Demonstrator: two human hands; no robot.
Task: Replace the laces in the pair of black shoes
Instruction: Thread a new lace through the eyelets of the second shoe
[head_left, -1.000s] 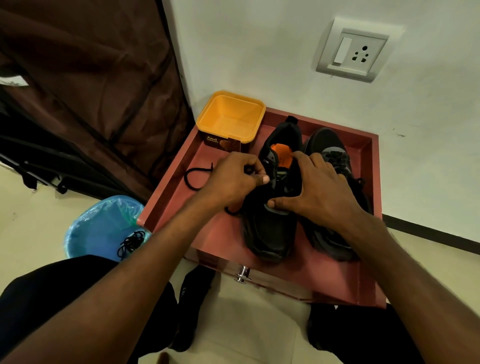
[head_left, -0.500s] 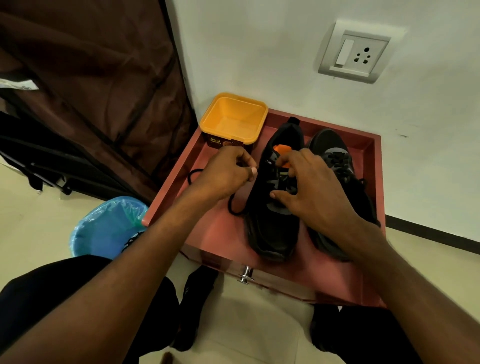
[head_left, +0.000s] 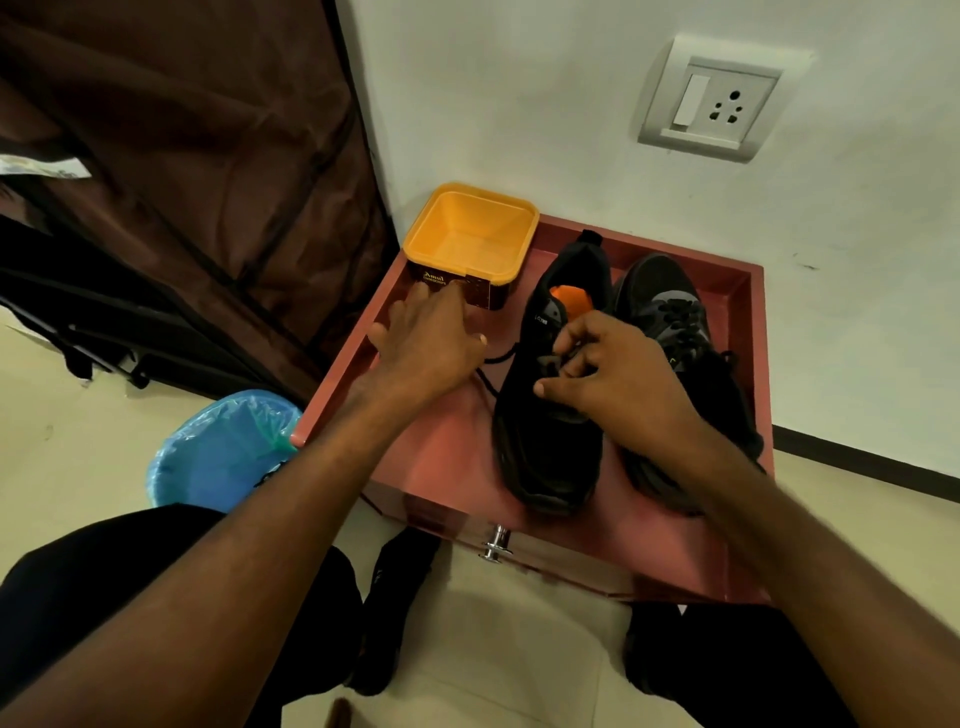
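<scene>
Two black shoes stand side by side on a red tray (head_left: 441, 467). The left shoe (head_left: 545, 457) has an orange insole showing, and a loose black lace (head_left: 493, 359) trails from its left side across the tray. My right hand (head_left: 618, 387) pinches the lace at the eyelets on this shoe. My left hand (head_left: 431, 343) lies over the tray to the left of the shoe, fingers spread, with the lace running out from under it. The right shoe (head_left: 670, 306) is laced and partly hidden by my right wrist.
A yellow tub (head_left: 472, 239) stands in the tray's far left corner, just beyond my left hand. A blue-lined bin (head_left: 218, 452) sits on the floor to the left. A brown fabric cover (head_left: 182, 156) hangs at the left, and a wall socket (head_left: 711, 104) is above.
My left hand has moved left, away from the shoe and toward the yellow tub, and its fingers have spread. My right hand stays on the left shoe's lacing.
</scene>
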